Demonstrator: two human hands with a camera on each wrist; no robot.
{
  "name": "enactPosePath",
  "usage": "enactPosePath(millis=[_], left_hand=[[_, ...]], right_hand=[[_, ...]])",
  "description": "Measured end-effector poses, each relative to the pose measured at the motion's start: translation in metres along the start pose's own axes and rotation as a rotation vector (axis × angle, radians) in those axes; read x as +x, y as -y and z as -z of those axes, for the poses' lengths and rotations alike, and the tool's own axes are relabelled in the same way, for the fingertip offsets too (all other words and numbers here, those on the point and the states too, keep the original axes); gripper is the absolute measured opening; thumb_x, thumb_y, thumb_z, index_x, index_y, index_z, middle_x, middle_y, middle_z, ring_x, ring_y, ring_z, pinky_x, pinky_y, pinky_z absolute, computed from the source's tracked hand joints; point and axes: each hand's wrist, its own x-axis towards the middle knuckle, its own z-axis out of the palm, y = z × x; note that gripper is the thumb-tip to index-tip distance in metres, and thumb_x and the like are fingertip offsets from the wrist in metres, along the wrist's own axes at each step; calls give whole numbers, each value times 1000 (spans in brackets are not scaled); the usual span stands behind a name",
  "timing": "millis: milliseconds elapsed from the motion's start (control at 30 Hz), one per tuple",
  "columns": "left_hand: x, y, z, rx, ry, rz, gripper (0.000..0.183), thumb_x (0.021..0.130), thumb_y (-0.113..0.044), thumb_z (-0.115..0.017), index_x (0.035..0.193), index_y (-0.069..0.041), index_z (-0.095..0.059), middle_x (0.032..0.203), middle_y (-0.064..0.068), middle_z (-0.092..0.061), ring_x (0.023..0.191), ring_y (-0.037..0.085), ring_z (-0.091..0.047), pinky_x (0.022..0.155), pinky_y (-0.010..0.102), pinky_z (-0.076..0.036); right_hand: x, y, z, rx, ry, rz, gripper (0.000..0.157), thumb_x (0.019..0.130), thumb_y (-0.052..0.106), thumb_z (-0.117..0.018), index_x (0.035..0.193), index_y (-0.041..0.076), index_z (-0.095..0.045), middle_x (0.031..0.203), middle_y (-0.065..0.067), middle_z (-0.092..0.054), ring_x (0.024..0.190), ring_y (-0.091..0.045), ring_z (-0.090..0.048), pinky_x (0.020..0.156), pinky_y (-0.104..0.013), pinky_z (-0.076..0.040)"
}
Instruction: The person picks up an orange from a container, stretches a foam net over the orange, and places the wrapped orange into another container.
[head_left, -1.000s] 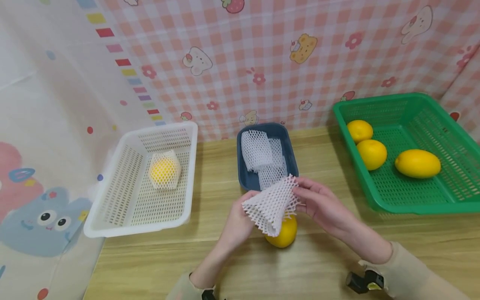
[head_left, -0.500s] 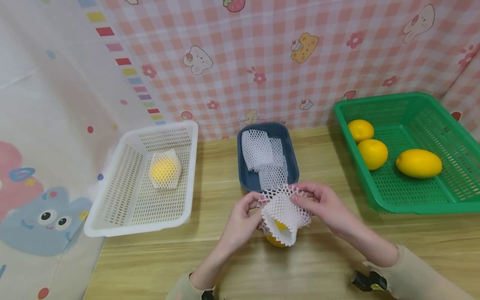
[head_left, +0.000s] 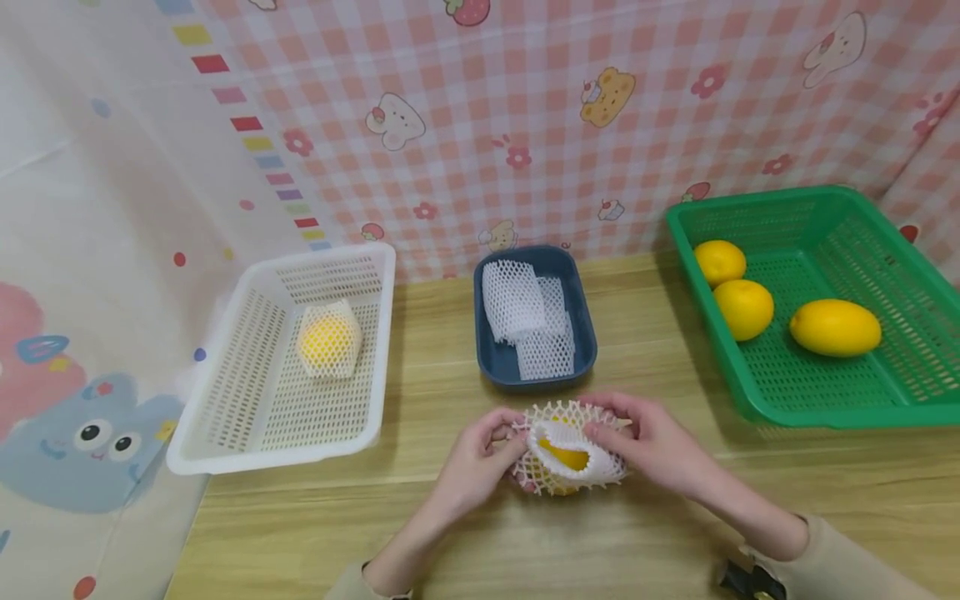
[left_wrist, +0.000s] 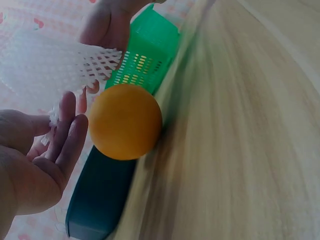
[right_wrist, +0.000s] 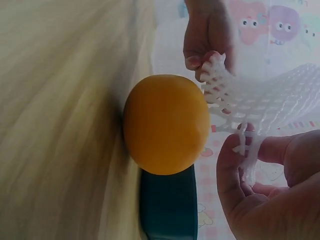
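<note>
A white foam fruit net (head_left: 600,467) is stretched between both hands over a yellow-orange fruit (head_left: 566,457) on the table. Through the net's upper opening part of the fruit shows in the head view. My left hand (head_left: 476,467) pinches the net's left edge between thumb and fingers; my right hand (head_left: 656,442) pinches its right edge. Both wrist views show the round fruit (left_wrist: 126,121) on the wood, with the net's wide mouth (right_wrist: 235,100) held just above it. Neither hand grips the fruit.
Behind the hands, a dark blue tray (head_left: 482,354) holds more foam nets (head_left: 513,300). At left, a white basket (head_left: 382,358) contains one netted fruit (head_left: 328,342). The green basket (head_left: 738,387) at right holds three bare yellow fruits (head_left: 835,327). A patterned cloth (head_left: 450,100) hangs behind.
Both hands turned the net from its slanted position, spread it wider and lowered it over the fruit, moving toward the body. The trays and baskets stayed put.
</note>
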Motion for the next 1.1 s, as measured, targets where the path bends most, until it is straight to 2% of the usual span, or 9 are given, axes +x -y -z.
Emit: enactPosePath(millis=[100, 200, 367, 500, 667, 767, 867, 967, 1100], left_hand=[[-2, 1, 2, -11, -4, 24, 29, 103, -6, -61, 127, 10, -59, 103, 35, -70, 60, 7, -68, 66, 40, -67], [-3, 2, 3, 12, 5, 45, 29, 102, -7, -62, 127, 8, -60, 98, 32, -72, 57, 9, -67, 62, 45, -66], [-3, 6, 4, 75, 5, 61, 26, 102, -8, -63, 124, 5, -62, 92, 28, -73, 53, 9, -63, 54, 32, -61], [1, 12, 3, 127, -30, 54, 21, 102, -10, -63, 120, 2, -65, 88, 24, -73, 54, 10, -62, 54, 29, -59], [3, 16, 3, 224, -85, 17, 19, 101, -10, -64, 116, 1, -67, 83, 20, -71, 57, 13, -59, 52, 22, -52], [5, 17, 3, 285, -118, -9, 18, 100, -11, -65, 115, -1, -68, 80, 17, -71, 57, 11, -57, 50, 18, -45], [6, 19, 2, 342, -140, -32, 19, 100, -12, -66, 116, -3, -69, 81, 14, -72, 57, 5, -55, 50, 18, -44], [6, 21, 0, 428, -169, -79, 23, 98, -11, -67, 121, -6, -68, 91, 11, -75, 66, 3, -61, 59, 16, -50], [4, 24, -3, 519, -216, -219, 32, 95, -7, -73, 126, -8, -67, 114, 9, -74, 93, 16, -72, 72, 18, -58]], right_hand=[[-1, -3, -3, -40, -6, 20, 47, 103, 18, -66, 143, -4, -58, 108, -17, -77, 58, -5, -62, 48, -25, -52], [-2, -6, -6, -60, 2, 24, 47, 102, 18, -67, 143, -3, -58, 110, -16, -73, 54, -3, -55, 46, -22, -48], [-1, -10, -11, -94, -12, 11, 49, 101, 18, -68, 145, -2, -57, 106, -12, -70, 54, -2, -52, 46, -21, -46], [2, -13, -13, -168, -64, 23, 48, 100, 12, -67, 145, 1, -57, 102, -10, -72, 59, -2, -53, 48, -22, -48], [3, -16, -15, -324, -141, 65, 49, 97, 4, -66, 145, 2, -58, 110, -13, -77, 72, -2, -58, 63, -23, -55], [3, -19, -16, -400, -195, 108, 47, 96, 3, -66, 143, 2, -60, 123, -19, -76, 89, -17, -72, 82, -37, -64], [3, -21, -18, -459, -229, 151, 46, 96, 2, -68, 141, 3, -62, 135, -21, -72, 114, -35, -74, 100, -55, -61], [3, -22, -19, -525, -237, 183, 50, 92, 2, -72, 142, 5, -62, 134, -19, -71, 115, -37, -73, 97, -54, -62], [3, -24, -21, -639, -266, 287, 53, 86, 0, -79, 136, 9, -65, 125, -11, -70, 105, -27, -73, 88, -47, -65]])
